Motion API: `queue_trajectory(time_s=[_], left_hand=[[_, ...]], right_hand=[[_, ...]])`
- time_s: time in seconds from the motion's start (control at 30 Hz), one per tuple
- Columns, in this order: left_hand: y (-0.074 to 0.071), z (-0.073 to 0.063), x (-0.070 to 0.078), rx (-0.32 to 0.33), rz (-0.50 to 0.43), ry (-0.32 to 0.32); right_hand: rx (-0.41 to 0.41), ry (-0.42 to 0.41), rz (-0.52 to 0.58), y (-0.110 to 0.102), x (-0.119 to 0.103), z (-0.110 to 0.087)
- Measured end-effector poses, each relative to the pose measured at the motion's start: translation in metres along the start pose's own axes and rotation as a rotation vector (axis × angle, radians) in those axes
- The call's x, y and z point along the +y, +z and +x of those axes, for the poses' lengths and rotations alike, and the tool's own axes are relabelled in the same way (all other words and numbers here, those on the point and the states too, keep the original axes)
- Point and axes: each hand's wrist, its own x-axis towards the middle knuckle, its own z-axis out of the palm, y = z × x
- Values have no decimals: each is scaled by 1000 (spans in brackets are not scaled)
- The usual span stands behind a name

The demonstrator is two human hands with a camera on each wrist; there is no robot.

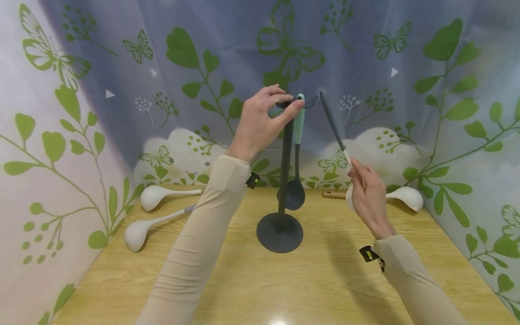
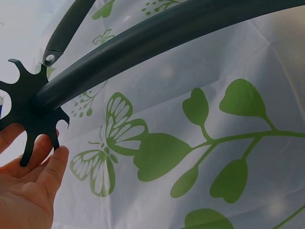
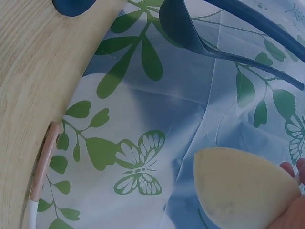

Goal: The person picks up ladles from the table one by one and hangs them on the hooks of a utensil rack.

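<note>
My left hand (image 1: 260, 119) holds the hooked top of a dark utensil stand (image 1: 285, 171), thumb and fingertips at its rim. In the left wrist view, fingers of that hand (image 2: 28, 186) reach behind the star-shaped hook ring (image 2: 28, 102). A dark ladle with a mint handle (image 1: 299, 124) hangs on the stand, its bowl low beside the post. My right hand (image 1: 369, 192) pinches a white ladle by the pale shaft near its bowl (image 3: 243, 188); its grey handle (image 1: 332, 119) points up and left toward the hooks. In the head view, that hand hides most of the bowl.
Two white ladles (image 1: 152, 197) (image 1: 137, 234) lie at the left of the wooden table (image 1: 260, 289). Another white ladle (image 1: 408, 198) with a wooden handle (image 1: 335, 194) lies along the back right. Behind hangs a curtain (image 1: 227, 27) with leaves and butterflies.
</note>
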Motion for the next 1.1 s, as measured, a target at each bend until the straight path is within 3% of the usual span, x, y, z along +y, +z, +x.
queue_trajectory(time_s=[1.1], left_hand=[[1,0,0,13,4,12]], right_hand=[[-6,-69,-27,-5,-2,6]])
